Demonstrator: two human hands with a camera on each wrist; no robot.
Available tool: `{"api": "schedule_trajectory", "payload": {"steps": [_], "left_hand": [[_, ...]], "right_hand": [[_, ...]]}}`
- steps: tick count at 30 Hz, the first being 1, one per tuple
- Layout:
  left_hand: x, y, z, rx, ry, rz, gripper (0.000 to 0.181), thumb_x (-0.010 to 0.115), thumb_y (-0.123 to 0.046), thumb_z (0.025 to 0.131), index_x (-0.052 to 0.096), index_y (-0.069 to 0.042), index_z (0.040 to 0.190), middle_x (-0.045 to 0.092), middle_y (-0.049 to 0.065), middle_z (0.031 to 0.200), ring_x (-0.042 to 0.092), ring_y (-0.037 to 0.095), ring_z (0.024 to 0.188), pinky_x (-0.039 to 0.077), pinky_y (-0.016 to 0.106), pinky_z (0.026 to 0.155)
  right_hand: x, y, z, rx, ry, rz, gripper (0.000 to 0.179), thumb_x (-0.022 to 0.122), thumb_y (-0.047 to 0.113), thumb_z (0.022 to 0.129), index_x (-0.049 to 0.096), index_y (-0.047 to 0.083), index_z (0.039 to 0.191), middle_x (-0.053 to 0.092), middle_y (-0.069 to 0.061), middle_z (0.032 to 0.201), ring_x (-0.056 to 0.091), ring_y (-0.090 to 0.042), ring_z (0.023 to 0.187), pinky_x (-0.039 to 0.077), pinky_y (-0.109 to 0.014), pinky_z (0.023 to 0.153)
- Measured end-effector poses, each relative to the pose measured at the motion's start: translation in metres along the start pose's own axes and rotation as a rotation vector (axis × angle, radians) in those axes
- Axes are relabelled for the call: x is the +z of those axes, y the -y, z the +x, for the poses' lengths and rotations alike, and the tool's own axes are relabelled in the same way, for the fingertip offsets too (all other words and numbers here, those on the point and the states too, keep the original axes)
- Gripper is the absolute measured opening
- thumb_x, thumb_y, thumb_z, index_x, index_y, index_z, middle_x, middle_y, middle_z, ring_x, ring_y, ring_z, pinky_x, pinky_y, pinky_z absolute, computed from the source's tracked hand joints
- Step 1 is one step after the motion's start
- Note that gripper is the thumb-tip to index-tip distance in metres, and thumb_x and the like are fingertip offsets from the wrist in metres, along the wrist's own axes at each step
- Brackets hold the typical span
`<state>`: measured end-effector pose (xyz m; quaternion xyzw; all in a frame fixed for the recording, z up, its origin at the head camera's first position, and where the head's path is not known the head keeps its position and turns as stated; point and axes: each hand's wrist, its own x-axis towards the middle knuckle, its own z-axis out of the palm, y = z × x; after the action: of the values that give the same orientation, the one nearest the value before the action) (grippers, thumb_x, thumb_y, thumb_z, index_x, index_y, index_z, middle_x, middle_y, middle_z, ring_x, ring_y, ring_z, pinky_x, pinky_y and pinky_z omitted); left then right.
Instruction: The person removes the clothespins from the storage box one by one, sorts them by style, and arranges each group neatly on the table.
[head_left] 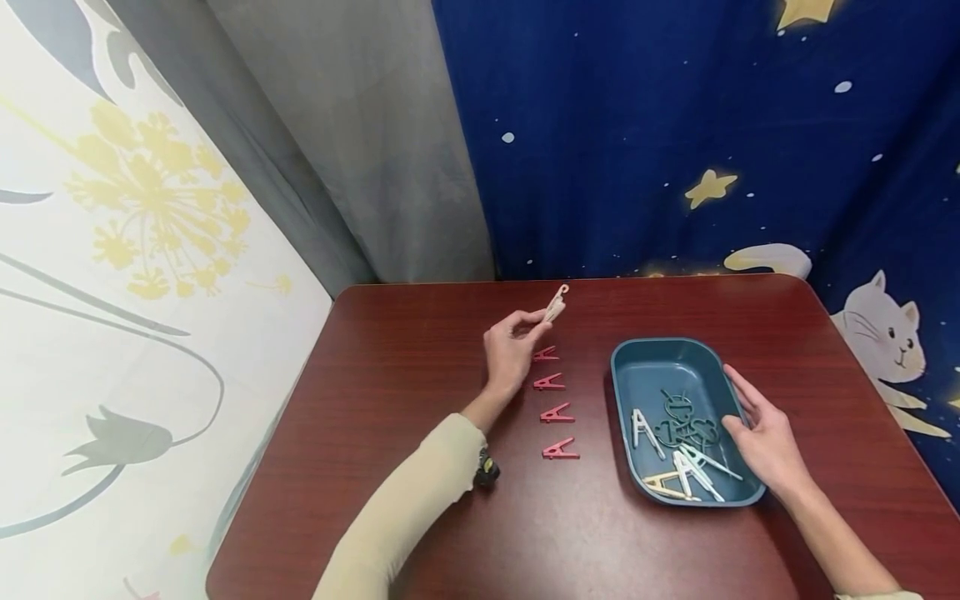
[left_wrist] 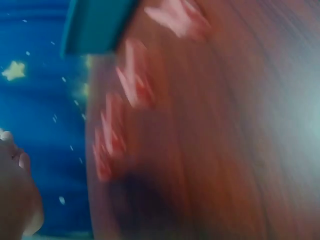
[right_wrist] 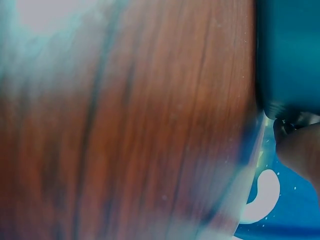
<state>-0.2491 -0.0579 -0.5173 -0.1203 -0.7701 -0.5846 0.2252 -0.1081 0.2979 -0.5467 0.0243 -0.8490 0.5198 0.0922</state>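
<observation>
My left hand (head_left: 508, 357) pinches a small cream clip with a hooked end (head_left: 556, 305) between thumb and fingers, above the far part of the table. Below it, several red clothespins (head_left: 558, 413) lie in a column; they appear blurred in the left wrist view. With the thumb inside and the fingers outside, my right hand (head_left: 772, 442) grips the right rim of a teal plastic bin (head_left: 622, 392). Inside lie white clothespins (head_left: 693, 475), a yellow clothespin (head_left: 663, 485) and a tangle of dark green pieces (head_left: 684, 425) whose kind is unclear.
The reddish-brown wooden table (head_left: 390, 400) has rounded corners. A blue starry curtain (head_left: 637, 150) and a grey curtain (head_left: 390, 150) hang behind its far edge. A patterned white wall (head_left: 150, 350) stands on the left.
</observation>
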Motion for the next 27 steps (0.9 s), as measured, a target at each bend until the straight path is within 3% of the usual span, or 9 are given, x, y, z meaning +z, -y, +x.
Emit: {"api": "schedule_trajectory", "payload": {"steps": [5, 10, 14, 23, 27], "left_hand": [[-0.034, 0.022, -0.009, 0.027, 0.082, 0.137, 0.015, 0.086, -0.008, 0.089, 0.08, -0.006, 0.103, 0.081, 0.007, 0.107, 0.077, 0.023, 0.099, 0.064, 0.041, 0.083], [-0.061, 0.038, -0.022, -0.018, 0.147, 0.241, 0.012, 0.085, -0.013, 0.09, 0.079, -0.009, 0.101, 0.08, 0.002, 0.107, 0.077, 0.014, 0.097, 0.062, 0.029, 0.083], [-0.078, 0.047, -0.032, -0.056, 0.182, 0.311, 0.012, 0.088, -0.015, 0.088, 0.079, -0.011, 0.096, 0.081, -0.001, 0.104, 0.078, 0.01, 0.089, 0.062, 0.027, 0.078], [-0.099, 0.059, -0.048, -0.111, 0.205, 0.388, 0.015, 0.091, -0.014, 0.086, 0.08, -0.012, 0.097, 0.081, -0.003, 0.1, 0.076, 0.012, 0.083, 0.062, 0.033, 0.077], [-0.103, 0.062, -0.05, -0.121, 0.215, 0.37, 0.016, 0.09, -0.011, 0.086, 0.08, -0.011, 0.098, 0.08, -0.001, 0.099, 0.076, 0.014, 0.083, 0.062, 0.03, 0.077]], "right_hand": [[0.0, 0.001, -0.001, -0.003, 0.002, 0.006, 0.074, 0.054, -0.01, 0.099, 0.034, 0.009, 0.167, 0.043, -0.035, 0.155, 0.046, 0.017, 0.123, 0.041, -0.001, 0.09], [0.0, 0.0, 0.0, -0.011, -0.001, 0.012, 0.073, 0.054, -0.011, 0.098, 0.034, 0.008, 0.166, 0.044, -0.036, 0.155, 0.046, 0.017, 0.122, 0.04, -0.001, 0.09], [0.001, 0.0, 0.0, -0.018, -0.004, 0.016, 0.074, 0.055, -0.012, 0.098, 0.035, 0.008, 0.166, 0.045, -0.037, 0.153, 0.047, 0.017, 0.121, 0.041, -0.001, 0.09], [-0.001, -0.001, -0.001, -0.013, -0.004, 0.003, 0.073, 0.054, -0.01, 0.098, 0.034, 0.008, 0.166, 0.045, -0.036, 0.154, 0.045, 0.018, 0.121, 0.04, 0.0, 0.09], [-0.001, -0.002, -0.001, -0.012, 0.005, 0.004, 0.074, 0.055, -0.009, 0.1, 0.033, 0.012, 0.167, 0.044, -0.036, 0.154, 0.046, 0.017, 0.122, 0.04, 0.0, 0.089]]}}
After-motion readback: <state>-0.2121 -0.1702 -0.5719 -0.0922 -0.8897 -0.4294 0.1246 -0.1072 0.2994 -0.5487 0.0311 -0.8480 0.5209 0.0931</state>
